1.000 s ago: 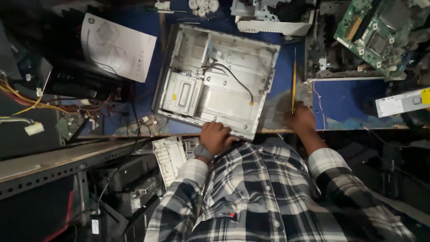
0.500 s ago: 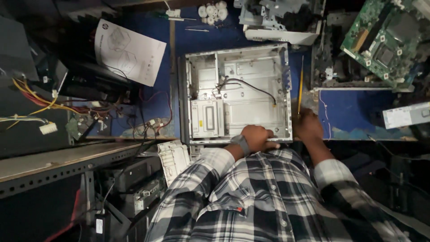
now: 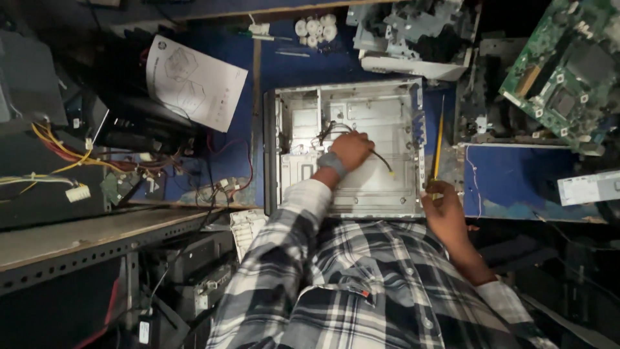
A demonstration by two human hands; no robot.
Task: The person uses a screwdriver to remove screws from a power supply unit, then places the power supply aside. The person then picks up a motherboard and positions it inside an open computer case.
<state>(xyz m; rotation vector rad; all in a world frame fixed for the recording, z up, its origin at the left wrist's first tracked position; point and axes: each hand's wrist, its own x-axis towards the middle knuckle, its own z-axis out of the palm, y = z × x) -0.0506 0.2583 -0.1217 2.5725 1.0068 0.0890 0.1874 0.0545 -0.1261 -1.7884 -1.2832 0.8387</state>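
Left of the open metal computer case (image 3: 361, 123), a white printed sheet (image 3: 194, 81) with line drawings lies tilted on dark equipment; at far right, a pale rectangular label strip (image 3: 589, 187) sits on the blue bench. Inside the case, the left hand (image 3: 352, 150) curls closed around black cables (image 3: 381, 158). Just right of the case, the right hand (image 3: 444, 210) grips a yellow pencil-like tool (image 3: 439, 139).

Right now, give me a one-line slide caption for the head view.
Left hand reaches into an open metal computer case at a black cable; right hand holds its edge by a yellow screwdriver.
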